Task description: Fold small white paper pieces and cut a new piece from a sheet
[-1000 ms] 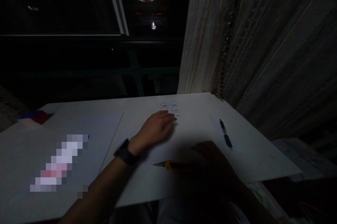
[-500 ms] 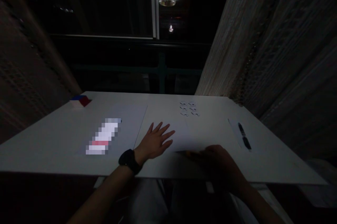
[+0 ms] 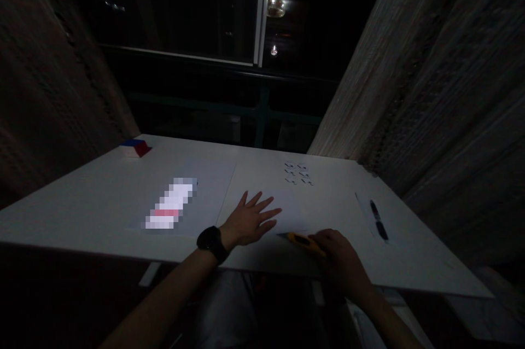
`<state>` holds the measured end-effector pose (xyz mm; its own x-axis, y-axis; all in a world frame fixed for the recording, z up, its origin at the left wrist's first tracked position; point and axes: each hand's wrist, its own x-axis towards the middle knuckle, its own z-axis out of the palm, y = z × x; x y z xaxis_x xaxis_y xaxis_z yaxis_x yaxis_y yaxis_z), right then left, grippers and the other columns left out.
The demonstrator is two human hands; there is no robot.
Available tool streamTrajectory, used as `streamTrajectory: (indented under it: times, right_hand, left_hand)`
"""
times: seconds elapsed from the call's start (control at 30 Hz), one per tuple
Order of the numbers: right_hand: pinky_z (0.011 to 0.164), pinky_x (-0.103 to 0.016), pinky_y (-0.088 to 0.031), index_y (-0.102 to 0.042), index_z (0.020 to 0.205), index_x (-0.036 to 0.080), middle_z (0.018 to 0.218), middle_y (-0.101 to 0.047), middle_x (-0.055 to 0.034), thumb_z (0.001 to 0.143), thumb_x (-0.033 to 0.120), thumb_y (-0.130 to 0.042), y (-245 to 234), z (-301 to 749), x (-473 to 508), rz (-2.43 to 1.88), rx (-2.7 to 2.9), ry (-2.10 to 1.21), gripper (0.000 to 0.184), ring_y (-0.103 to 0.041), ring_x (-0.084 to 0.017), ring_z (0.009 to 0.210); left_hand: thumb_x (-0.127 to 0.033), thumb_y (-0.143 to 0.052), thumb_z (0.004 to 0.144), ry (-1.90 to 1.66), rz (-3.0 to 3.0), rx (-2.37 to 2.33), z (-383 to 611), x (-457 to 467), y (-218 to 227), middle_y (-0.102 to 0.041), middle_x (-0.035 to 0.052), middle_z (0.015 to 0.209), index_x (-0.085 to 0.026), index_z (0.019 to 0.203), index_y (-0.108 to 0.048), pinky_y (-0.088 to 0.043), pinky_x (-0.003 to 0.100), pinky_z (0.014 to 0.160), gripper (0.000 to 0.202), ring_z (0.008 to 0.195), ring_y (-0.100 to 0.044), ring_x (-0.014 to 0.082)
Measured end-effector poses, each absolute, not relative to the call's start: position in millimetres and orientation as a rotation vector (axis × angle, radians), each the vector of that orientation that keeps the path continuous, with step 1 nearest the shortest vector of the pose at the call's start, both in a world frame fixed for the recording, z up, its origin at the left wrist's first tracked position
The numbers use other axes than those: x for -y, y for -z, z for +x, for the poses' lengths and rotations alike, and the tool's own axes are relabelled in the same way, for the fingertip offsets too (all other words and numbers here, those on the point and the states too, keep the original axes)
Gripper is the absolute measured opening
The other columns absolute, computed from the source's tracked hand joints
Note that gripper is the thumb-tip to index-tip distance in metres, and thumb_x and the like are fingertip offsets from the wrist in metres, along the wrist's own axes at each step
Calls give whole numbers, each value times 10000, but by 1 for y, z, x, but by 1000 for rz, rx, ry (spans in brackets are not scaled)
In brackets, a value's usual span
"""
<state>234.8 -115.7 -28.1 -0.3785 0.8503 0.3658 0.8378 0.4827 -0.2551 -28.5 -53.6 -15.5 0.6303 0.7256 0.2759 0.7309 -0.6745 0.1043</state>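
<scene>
My left hand [image 3: 252, 220] lies flat with its fingers spread on a sheet of white paper [image 3: 289, 212], a black watch on its wrist. In my right hand [image 3: 336, 248] is a yellow utility knife [image 3: 305, 242], its blade pointing left toward the paper's near edge. The blade tip is close to my left thumb, but whether it touches the paper I cannot tell. Beyond the paper, several small paper pieces with dark marks [image 3: 298, 173] are laid out in two columns.
On the white table [image 3: 82, 196] a larger sheet [image 3: 219, 185] lies at the left under a bright, pixelated rectangle [image 3: 170, 204]. A blue, red and white block [image 3: 136, 147] stands at the far left corner. A black pen [image 3: 378, 220] rests on a paper strip at the right.
The view has shifted and tilted slightly. My left hand stays spread on the paper; the knife in my right hand shows more clearly, its yellow body now visible.
</scene>
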Motion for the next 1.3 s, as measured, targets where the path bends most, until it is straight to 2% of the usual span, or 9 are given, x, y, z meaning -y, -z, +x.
streamTrajectory:
  times: [0.17,0.3,0.53,0.83,1.03,1.3]
  right_hand:
    - [690,-317,-427,-620,987,183,867,-595,-79,786,237,-521,35,228,114,-1453,2265,-47,231,-535,-196,802]
    - [683,-311,-425,-618,1003,180,877,-594,-83,768,250,-547,38,222,112,-1463,2254,-37,256,-529,-197,798]
    - [663,-296,-397,-631,971,210,856,-600,-65,766,273,-536,39,219,108,-1433,2296,6,235,-525,-189,778]
    - [641,-282,-383,-636,983,202,856,-592,-80,763,304,-549,45,208,108,-1458,2264,66,258,-504,-190,761]
    - [600,-256,-365,-660,924,181,783,-580,-79,757,253,-551,46,209,106,-1423,2285,116,211,-480,-178,729]
    - [576,-251,-342,-659,947,182,745,-564,-69,754,200,-533,44,214,106,-1331,2300,150,230,-459,-161,691]
  left_hand:
    - [-398,-279,902,501,-2853,1182,-27,54,12,-383,1,1381,-336,1260,-434,-121,480,1059,395,1300,-254,219]
    - [-380,-285,901,478,-2857,1195,-28,50,12,-347,-1,1402,-341,1286,-395,-141,488,1051,403,1305,-242,226]
    - [-468,-246,891,422,-2841,1245,-30,47,18,-297,-13,1426,-376,1325,-308,-102,519,1046,448,1319,-199,246]
    - [-497,-236,883,411,-2841,1274,-31,48,18,-283,-24,1432,-391,1324,-299,-74,550,1037,458,1324,-176,260]
    - [-502,-228,883,391,-2837,1282,-30,48,17,-275,-27,1434,-396,1325,-288,-77,555,1033,459,1324,-176,260]
    - [-509,-230,879,396,-2836,1287,-30,48,18,-278,-34,1433,-403,1326,-284,-77,548,1038,462,1324,-180,258]
